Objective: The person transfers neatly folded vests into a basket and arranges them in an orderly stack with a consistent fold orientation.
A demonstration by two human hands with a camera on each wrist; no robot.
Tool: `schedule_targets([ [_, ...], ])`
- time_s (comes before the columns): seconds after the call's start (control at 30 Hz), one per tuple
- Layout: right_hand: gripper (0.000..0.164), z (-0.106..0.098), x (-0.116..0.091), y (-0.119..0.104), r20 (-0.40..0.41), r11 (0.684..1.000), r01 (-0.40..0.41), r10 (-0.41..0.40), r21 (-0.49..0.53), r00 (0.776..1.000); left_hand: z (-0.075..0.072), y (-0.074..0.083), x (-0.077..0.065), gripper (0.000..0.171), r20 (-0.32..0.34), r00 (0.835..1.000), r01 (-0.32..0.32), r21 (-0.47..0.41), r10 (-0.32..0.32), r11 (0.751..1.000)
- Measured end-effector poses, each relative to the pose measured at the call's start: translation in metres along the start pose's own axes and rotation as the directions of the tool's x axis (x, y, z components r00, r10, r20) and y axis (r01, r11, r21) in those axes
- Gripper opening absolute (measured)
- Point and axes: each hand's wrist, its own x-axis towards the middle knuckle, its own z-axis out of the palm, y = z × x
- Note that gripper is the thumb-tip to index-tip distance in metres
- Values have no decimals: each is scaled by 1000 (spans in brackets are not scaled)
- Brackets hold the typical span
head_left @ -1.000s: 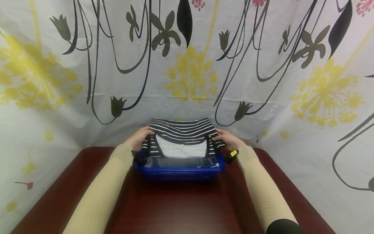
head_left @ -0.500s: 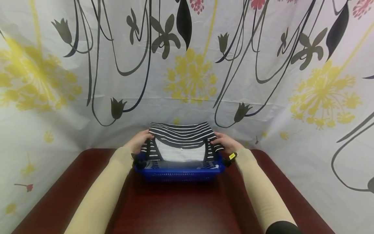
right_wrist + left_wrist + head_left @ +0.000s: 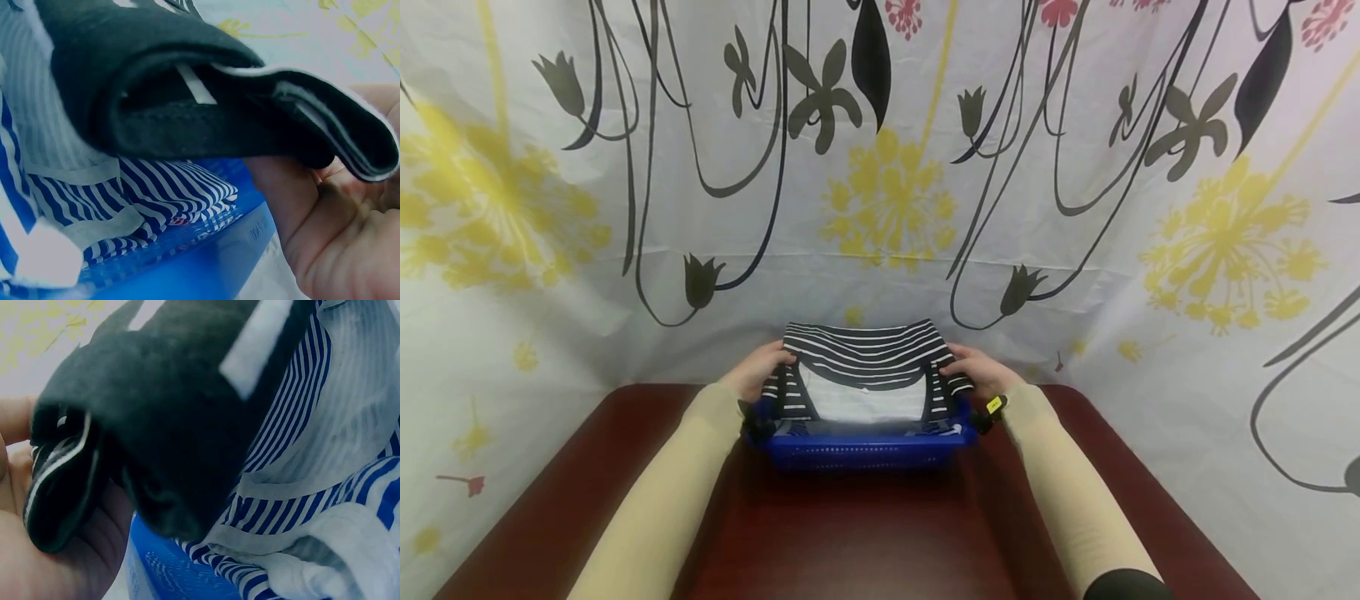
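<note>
My left hand (image 3: 758, 372) and right hand (image 3: 983, 371) hold a folded black-and-white striped shirt (image 3: 865, 346) by its two sides, thumbs on top. A white panel shows at its front. The shirt hangs low over a blue plastic basket (image 3: 865, 457) and hides most of the inside. Folded in the basket lies a blue-and-white striped garment (image 3: 275, 515), close beneath the shirt. In the left wrist view a folded black edge rests in my left palm (image 3: 69, 575). The right wrist view has the rolled end of the shirt (image 3: 187, 112) over the fingers of my right hand (image 3: 350, 231).
The basket stands on a dark red table (image 3: 857, 533) near its far edge. Behind and on both sides hangs a white floral curtain (image 3: 880, 217). Black wrist cameras sit at both wrists, close to the basket's ends.
Both hands have lowered the striped shirt a little towards the basket. It now covers more of the clothing inside. The basket has stayed in its place.
</note>
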Motion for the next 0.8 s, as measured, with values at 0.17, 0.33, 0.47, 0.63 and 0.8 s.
schedule_targets([
  [0.17,66,1,-1,-2,-10,1000,-16,16,-18,1000,3,0,-1,58,-14,1000,17,14,-17,1000],
  [0.33,71,0,-2,-2,-1,999,-29,29,-44,1000,7,0,-3,62,-26,1000,20,75,-19,997],
  [0.47,69,0,0,-1,19,998,-35,36,-47,999,8,0,-4,62,-25,1000,20,106,-18,994],
  [0.63,68,1,1,-2,11,998,-50,51,-48,999,6,-1,-2,64,-33,999,27,116,-23,993],
  [0.8,68,2,3,1,1,997,-58,58,-50,998,3,-6,0,65,-35,999,31,128,-27,991],
])
